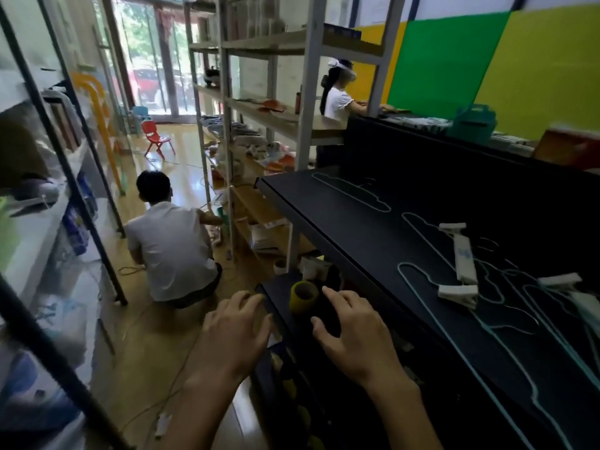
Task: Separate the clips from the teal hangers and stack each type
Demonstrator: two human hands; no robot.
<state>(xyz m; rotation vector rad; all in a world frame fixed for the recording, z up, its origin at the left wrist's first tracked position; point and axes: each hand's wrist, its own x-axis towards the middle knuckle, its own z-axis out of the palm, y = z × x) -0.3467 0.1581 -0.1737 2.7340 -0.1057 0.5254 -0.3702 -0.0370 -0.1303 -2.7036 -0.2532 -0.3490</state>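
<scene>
Both hands hang in the air at the near end of the black counter [357,222], holding nothing. The left hand [233,332] is out over the floor, fingers loosely spread and a little bent. The right hand [352,332] is beside it, just as slack, over the shelf below the counter top, with a yellow tape roll [303,295] just beyond its fingertips. Neither touches anything, so I'd judge the sorting is not under way at this moment.

The task's things lie off to the right of the right hand, up on the counter. Nearest are thin teal hangers [454,319], wire outlines overlapping in a loose tangle that runs away to the right. White clips [457,292] sit among them: one nearest the hand, a long one [464,254] behind it, another [451,226] behind that, and more [558,280] further right. Whether any clip is gripping a wire I cannot tell; they look scattered, not stacked. Further beyond the hands, well apart from the tangle, one hanger [350,193] lies alone, perhaps the start of a pile.

The long clip carries a blue mark, too blurred to read. I can make out no other writing.

A person [172,248] crouches on the floor beyond the left hand.
</scene>
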